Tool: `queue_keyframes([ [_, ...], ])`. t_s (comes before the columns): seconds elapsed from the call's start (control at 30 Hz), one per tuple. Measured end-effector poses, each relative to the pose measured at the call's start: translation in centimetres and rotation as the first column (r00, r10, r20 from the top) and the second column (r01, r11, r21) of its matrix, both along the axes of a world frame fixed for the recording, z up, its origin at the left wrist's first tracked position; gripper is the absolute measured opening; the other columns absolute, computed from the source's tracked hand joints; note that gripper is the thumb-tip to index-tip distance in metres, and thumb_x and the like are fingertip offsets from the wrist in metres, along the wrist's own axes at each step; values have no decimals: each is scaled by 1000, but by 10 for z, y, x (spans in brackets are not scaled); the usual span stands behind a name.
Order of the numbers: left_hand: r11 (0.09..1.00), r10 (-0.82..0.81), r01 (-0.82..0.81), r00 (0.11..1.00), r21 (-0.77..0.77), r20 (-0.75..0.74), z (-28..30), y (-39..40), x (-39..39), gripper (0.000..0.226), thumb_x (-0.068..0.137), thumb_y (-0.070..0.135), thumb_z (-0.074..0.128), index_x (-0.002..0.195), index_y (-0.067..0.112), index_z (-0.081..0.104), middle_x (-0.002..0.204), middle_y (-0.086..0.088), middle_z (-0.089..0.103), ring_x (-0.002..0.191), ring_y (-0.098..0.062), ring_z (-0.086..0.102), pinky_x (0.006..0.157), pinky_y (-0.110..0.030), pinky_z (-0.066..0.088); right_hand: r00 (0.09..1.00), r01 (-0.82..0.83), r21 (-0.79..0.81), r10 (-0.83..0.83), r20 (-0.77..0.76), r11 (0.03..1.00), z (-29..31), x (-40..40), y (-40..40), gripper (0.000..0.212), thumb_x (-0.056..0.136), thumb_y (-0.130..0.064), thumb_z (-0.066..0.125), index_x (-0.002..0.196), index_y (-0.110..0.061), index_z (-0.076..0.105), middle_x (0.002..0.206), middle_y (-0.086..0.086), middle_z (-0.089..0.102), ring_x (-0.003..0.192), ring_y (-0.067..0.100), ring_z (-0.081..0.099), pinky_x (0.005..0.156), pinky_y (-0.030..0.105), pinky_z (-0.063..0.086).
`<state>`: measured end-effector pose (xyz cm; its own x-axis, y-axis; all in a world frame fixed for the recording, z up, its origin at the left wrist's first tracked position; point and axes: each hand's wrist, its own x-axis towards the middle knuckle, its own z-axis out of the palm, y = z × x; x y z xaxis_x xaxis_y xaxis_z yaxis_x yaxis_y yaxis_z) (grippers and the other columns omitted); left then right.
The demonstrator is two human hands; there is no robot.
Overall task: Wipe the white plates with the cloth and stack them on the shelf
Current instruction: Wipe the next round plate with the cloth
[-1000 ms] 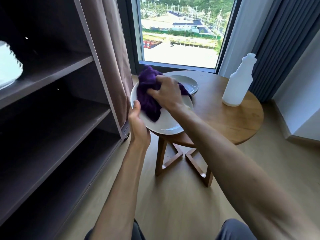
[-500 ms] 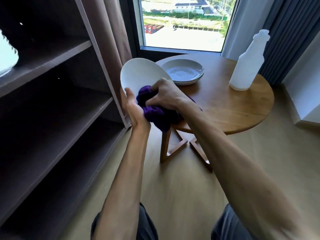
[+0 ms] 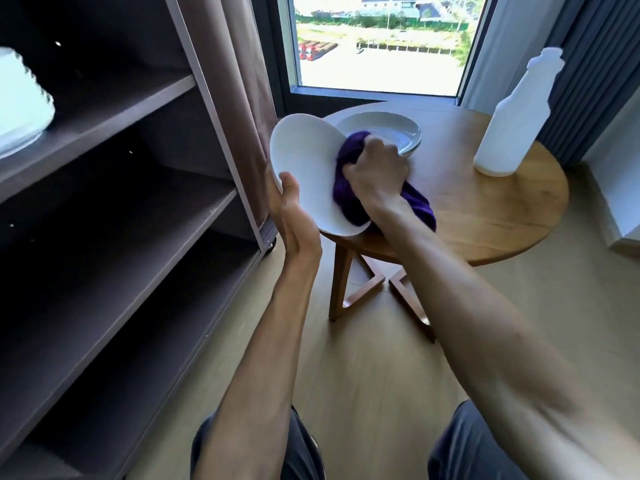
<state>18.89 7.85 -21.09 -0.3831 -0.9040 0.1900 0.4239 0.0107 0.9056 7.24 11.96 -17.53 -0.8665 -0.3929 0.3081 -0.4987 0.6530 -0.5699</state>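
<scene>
From the head camera, the left hand (image 3: 289, 206) gripped the rim of a tilted round white plate (image 3: 304, 168) above the round wooden tabletop (image 3: 491, 216). The right hand (image 3: 375, 171) clenched a bunched purple cloth (image 3: 349, 188) against it, beside stacked white plates (image 3: 388, 128).

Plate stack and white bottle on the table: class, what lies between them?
In the head view, only bare wooden tabletop lies between the plate stack and the white bottle.
</scene>
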Motion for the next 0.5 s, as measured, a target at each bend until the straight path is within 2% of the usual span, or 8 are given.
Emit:
queue_keyframes([
  [0.07, 999, 38, -38, 999, -2, -9, -2, 0, -4, 30, 109, 30, 39, 136, 27, 52, 129, 5, 61, 115, -6, 63, 85, -22, 56, 999, -6, 137, -1, 47, 991, -10, 10, 12, 36, 83, -26, 69, 113, -7, 64, 115, 16, 68, 109, 40, 65, 88, 42, 52],
  [0.17, 998, 35, -33, 999, 46, -41, -3, 0, -9, 42, 102, 38, 42, 138, 20, 53, 133, -3, 61, 120, -18, 63, 97, -33, 57, 964, -183, 217, 132, 232, 959, -6, 16, 25, 33, 75, -33, 79, 96, -10, 66, 99, 14, 67, 97, 35, 65, 76, 36, 47],
  [0.27, 986, -73, 84, 994, 142, -85, -7, -3, -15, 59, 95, 49, 53, 137, 8, 55, 134, -22, 62, 121, -36, 64, 106, -55, 51, 833, -454, 32, 412, 370, 890, 8, 20, 31, 35, 70, -27, 81, 76, 2, 64, 71, 8, 55, 67, 19, 53, 61, 32, 41],
  [0.33, 964, -179, 188, 982, 188, -64, -15, -5, -19, 85, 85, 68, 67, 133, -1, 59, 130, -33, 60, 121, -47, 61, 109, -64, 44, 788, -520, -128, 532, 309, 845, 15, 25, 26, 30, 70, -22, 79, 70, 3, 61, 62, 3, 49, 57, 12, 44, 57, 29, 38],
  [0.4, 959, -223, 222, 975, 177, -13, -19, -2, -18, 97, 76, 79, 66, 130, -2, 62, 129, -33, 61, 123, -47, 59, 111, -63, 42, 798, -504, -258, 559, 225, 824, 17, 28, 16, 24, 70, -22, 79, 65, -5, 63, 56, -3, 48, 51, 8, 42, 54, 23, 37],
  [0.5, 982, -183, 182, 983, 51, 29, -3, 11, -13, 78, 88, 70, 59, 137, 9, 60, 134, -20, 64, 128, -34, 60, 113, -56, 44, 910, -342, -393, 406, 88, 854, 14, 20, -3, 22, 68, -34, 77, 67, -16, 66, 57, -7, 55, 56, 8, 50, 58, 25, 39],
])
